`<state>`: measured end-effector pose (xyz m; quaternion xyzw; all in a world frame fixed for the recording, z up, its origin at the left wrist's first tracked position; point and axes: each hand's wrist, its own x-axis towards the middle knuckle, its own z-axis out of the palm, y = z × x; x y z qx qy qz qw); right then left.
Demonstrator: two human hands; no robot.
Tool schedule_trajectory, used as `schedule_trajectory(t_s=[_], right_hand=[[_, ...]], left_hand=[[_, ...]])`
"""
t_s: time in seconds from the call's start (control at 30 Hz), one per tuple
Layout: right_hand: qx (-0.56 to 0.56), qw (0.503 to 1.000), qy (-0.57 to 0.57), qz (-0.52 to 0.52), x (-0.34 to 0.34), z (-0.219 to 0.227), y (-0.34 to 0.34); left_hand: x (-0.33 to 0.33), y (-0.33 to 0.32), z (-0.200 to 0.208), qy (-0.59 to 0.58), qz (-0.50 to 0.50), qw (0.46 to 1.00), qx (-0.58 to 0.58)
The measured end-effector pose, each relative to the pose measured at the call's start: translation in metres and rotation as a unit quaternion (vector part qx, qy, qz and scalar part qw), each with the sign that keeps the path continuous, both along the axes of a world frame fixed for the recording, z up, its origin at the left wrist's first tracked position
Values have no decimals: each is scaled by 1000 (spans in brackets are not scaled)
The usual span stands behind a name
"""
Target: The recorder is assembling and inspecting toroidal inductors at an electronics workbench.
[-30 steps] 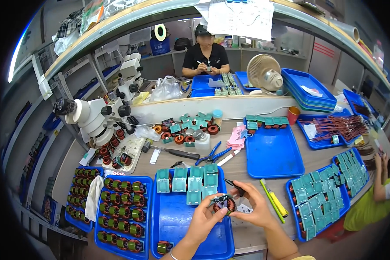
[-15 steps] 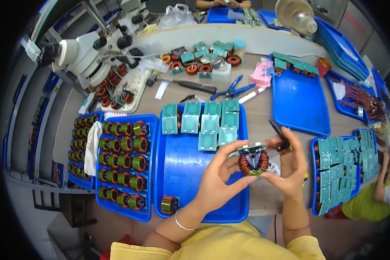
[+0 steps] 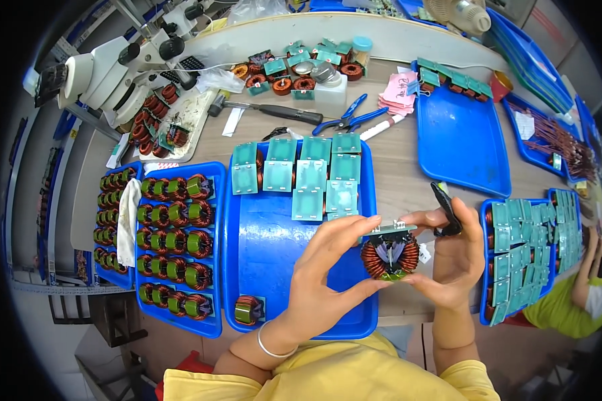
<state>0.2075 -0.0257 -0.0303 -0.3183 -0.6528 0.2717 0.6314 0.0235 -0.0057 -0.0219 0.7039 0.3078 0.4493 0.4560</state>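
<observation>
Above the right part of a blue tray, I hold a toroidal coil on a green circuit board between both hands. My left hand pinches it from the left, forefinger along the board's edge and thumb under the copper winding. From the right, my right hand grips the same coil with its thumb low and forefinger at the board. A black slim tool is also tucked in the right hand's fingers; its kind is unclear. The board is uppermost, the ring and its purple-grey centre facing me.
Board-topped coils fill the tray's far end; a single coil lies near its front left. Left stands a tray of coils with a white cloth. Beyond are blue pliers, a hammer and another blue tray.
The whole view has shifted slightly, table items moving left and up. The coil stays pinched in both hands, and the black tool's tip has swung a little.
</observation>
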Motion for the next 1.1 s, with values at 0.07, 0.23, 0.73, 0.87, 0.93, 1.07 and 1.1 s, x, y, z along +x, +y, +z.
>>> schedule_trajectory(t_s=[0.07, 0.23, 0.73, 0.87, 0.93, 1.07, 1.1], right_hand=[[5, 1000, -2, 0, 0, 0, 0], [8, 1000, -12, 14, 2, 2, 0], [-192, 951, 164, 179, -9, -1, 12], [-203, 955, 156, 149, -10, -5, 9], [-196, 961, 124, 152, -10, -4, 7], [-189, 963, 127, 144, -9, -2, 4], [-193, 958, 147, 152, -9, -4, 4]], left_hand=[[3, -2, 0, -25, 11, 999, -20], [3, -3, -6, -61, 12, 998, -18], [3, 4, -6, -101, 49, 992, 57], [3, -4, -5, -122, 39, 990, -64], [0, -6, -3, -132, 32, 988, -78], [4, -6, -5, -143, 29, 984, -106], [4, -7, -5, -148, 32, 983, -107]])
